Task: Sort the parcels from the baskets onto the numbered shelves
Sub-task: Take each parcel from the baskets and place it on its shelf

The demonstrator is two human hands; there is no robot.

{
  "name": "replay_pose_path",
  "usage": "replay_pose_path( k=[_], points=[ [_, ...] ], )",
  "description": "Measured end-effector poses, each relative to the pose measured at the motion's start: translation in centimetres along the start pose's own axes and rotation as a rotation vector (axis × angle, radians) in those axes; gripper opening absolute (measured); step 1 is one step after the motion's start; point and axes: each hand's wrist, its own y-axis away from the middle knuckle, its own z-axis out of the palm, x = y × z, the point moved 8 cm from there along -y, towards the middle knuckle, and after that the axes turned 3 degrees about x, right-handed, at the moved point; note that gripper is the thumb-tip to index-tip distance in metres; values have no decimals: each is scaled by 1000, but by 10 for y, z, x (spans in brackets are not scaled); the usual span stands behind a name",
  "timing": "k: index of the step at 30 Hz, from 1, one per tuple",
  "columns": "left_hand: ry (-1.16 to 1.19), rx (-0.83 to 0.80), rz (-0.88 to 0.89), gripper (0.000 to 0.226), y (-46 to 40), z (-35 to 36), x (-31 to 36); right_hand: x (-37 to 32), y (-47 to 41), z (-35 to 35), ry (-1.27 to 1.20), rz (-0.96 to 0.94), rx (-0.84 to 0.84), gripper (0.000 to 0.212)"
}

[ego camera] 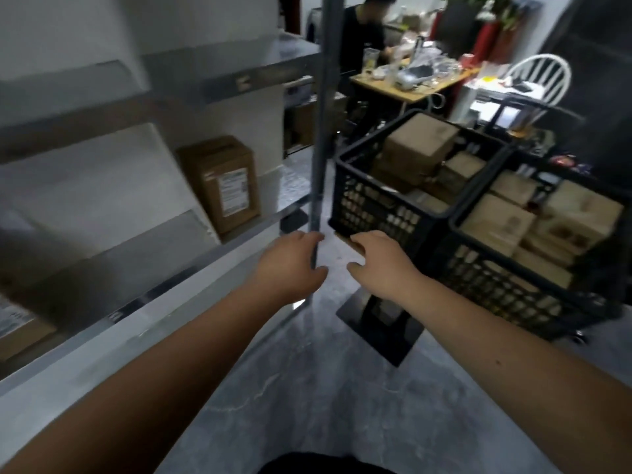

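Two black plastic baskets stand side by side at the right, the nearer-left basket [372, 208] and the right basket [492, 278], both filled with several brown cardboard parcels [420, 138]. A metal shelf rack [191, 254] runs along the left. One labelled brown parcel [227, 186] stands upright on its middle shelf, and another parcel [18, 331] shows at the far left edge. My left hand [290, 265] is stretched out by the rack's upright post [318, 165], fingers apart and holding nothing. My right hand [379, 265] hovers empty just below the left basket's front corner.
The baskets rest on a small table with a black pedestal base [376, 328] on the grey floor. Behind them a person in black sits at a cluttered wooden table [407, 92]. A white chair [540, 80] stands at the back right.
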Motion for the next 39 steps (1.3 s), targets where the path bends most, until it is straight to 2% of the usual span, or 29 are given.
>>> replay_pose_path(
  k=[5,8,16,26,34,39],
  points=[
    [-3,-12,206,67,-33,27,119,86,28,-65,45,99,80,60],
    [-16,-87,297,68,-49,55,178,141,50,-93,83,159,111,58],
    [-69,-223,473,64,-91,108,285,257,89,-140,52,367,211,59],
    [-57,-341,465,62,-201,167,341,342,40,-164,-62,523,229,66],
    [-171,-476,511,77,-280,216,360,394,-30,-160,-73,638,164,63],
    [-168,-493,526,70,-308,235,363,422,-60,-154,-126,686,159,68]
  ],
)
